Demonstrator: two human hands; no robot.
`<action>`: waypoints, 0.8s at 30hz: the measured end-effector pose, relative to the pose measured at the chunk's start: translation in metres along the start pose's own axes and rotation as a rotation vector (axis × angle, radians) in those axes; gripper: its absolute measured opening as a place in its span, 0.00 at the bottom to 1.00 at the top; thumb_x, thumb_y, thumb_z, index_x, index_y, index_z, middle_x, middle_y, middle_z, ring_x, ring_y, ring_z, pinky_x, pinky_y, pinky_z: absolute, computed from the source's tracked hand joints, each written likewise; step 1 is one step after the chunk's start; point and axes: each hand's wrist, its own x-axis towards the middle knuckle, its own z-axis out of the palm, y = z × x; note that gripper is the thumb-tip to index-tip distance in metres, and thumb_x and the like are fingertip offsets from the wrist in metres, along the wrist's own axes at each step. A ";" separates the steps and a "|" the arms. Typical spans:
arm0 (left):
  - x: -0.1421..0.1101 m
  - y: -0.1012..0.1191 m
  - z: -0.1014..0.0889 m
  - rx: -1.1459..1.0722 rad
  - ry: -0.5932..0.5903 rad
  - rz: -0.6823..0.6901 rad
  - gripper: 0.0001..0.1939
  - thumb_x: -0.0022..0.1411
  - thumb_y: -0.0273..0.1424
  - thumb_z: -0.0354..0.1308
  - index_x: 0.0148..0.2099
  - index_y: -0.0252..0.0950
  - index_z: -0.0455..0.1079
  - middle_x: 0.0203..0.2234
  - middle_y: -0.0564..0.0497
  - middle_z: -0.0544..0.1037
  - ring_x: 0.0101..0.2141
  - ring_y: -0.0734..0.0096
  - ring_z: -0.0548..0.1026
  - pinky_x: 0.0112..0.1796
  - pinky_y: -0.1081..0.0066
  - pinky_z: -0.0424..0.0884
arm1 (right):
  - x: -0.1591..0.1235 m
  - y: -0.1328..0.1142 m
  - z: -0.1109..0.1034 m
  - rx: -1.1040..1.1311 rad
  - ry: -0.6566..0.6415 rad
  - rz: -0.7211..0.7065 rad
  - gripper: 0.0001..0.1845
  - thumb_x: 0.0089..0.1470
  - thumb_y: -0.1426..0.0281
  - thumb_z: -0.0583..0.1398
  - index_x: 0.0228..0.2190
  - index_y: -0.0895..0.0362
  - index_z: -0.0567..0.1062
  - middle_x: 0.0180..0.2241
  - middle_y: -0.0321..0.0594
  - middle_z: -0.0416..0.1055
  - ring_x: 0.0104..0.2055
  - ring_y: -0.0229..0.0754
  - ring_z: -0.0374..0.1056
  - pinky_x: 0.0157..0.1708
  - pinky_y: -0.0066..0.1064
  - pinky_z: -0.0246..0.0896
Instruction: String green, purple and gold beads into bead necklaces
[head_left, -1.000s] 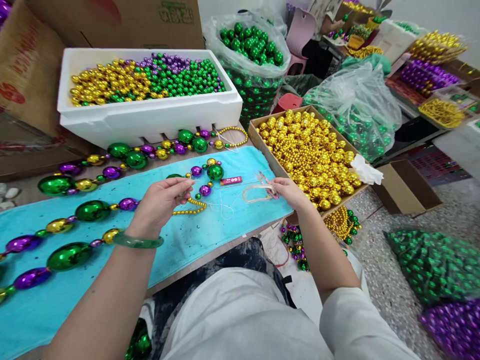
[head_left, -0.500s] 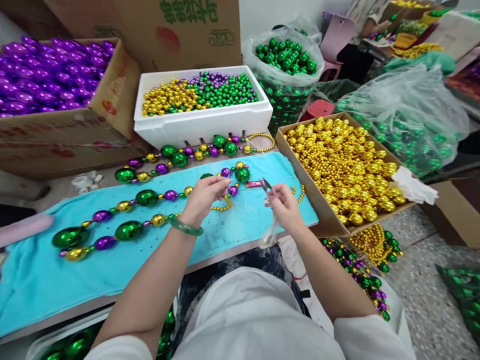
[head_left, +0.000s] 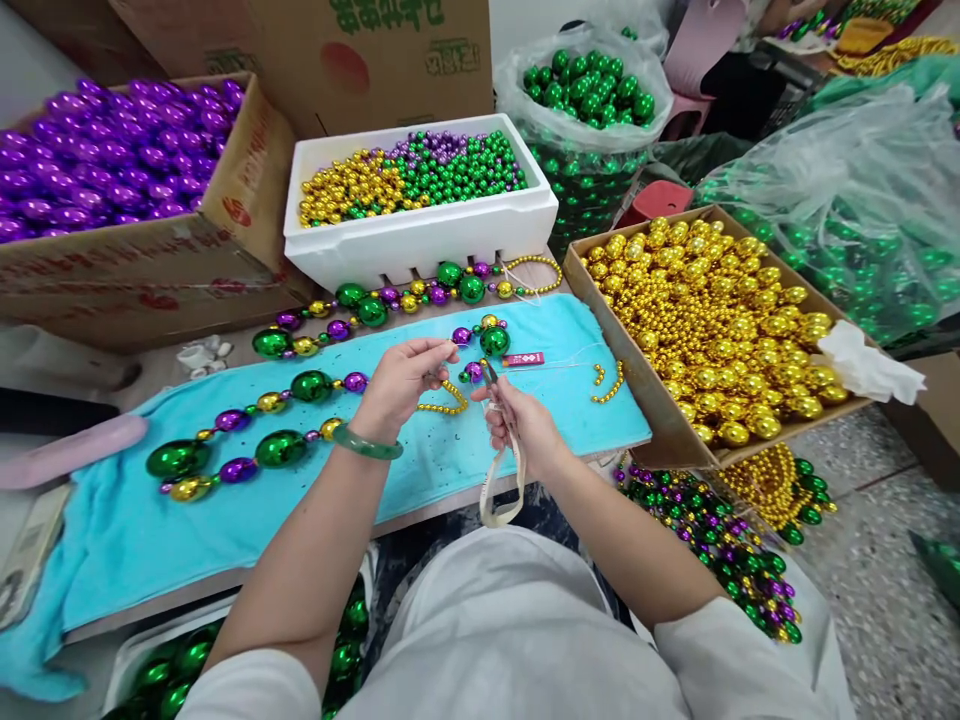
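My left hand (head_left: 409,378) is closed, thumb and forefinger pinching a thin white thread by the beads. Below its fingers lies a loop of small gold beads (head_left: 450,398). My right hand (head_left: 519,418) is wrapped round small scissors (head_left: 490,374), blades pointing up and left towards my left fingertips. A pale strap loop (head_left: 486,505) hangs from that hand. A long necklace (head_left: 281,448) of green, purple and gold beads runs across the blue towel (head_left: 187,545) to my left hand, which hides part of it. Beyond the scissors is a small red packet (head_left: 523,359).
A white foam box (head_left: 420,235) of small beads stands behind, beside a carton (head_left: 251,170) of purple beads. At right, a shallow carton (head_left: 641,425) holds gold beads. Another necklace (head_left: 373,312) lies behind the towel. A short gold strand (head_left: 616,385) rests near its right end.
The view has swung left. My right hand has moved in towards my left hand, bringing the scissors close to its fingertips. The strap now hangs down. My left hand keeps its pinch.
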 end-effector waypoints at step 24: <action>-0.005 -0.017 0.025 0.128 -0.052 0.097 0.16 0.47 0.41 0.67 0.31 0.34 0.73 0.22 0.52 0.74 0.21 0.77 0.66 0.22 0.75 0.59 | 0.018 0.001 0.001 0.122 0.052 -0.020 0.20 0.47 0.54 0.66 0.27 0.59 0.71 0.14 0.25 0.55 0.13 0.25 0.43 0.12 0.20 0.34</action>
